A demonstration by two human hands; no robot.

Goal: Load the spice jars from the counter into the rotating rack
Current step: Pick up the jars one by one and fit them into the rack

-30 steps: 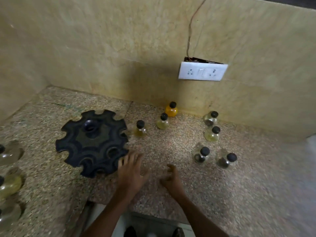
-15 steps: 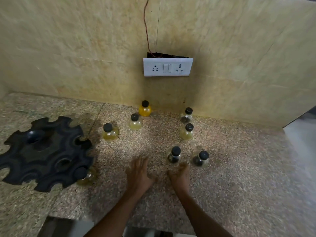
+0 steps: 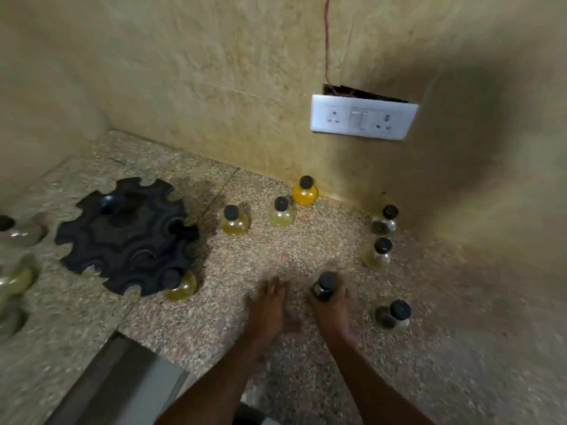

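The black rotating rack (image 3: 125, 237) stands on the speckled counter (image 3: 276, 259) at the left, with one yellow jar (image 3: 181, 286) seated in its front-right slot. Several black-capped spice jars stand loose: two pale yellow jars (image 3: 234, 222) (image 3: 280, 213), an orange jar (image 3: 304, 191) by the wall, and others at the right (image 3: 383, 223) (image 3: 377, 254) (image 3: 391, 314). My right hand (image 3: 329, 308) grips a dark-filled jar (image 3: 324, 286) from the near side. My left hand (image 3: 268, 305) rests flat on the counter, fingers straight, just left of it.
More jars (image 3: 15, 280) sit blurred at the far left edge. A white switch and socket plate (image 3: 363, 118) hangs on the back wall above the jars. The counter's front edge runs at the lower left, with a dark gap below.
The view swung back left. My right hand moved forward and closed round the dark-filled jar it was behind. My left hand stays flat on the counter.
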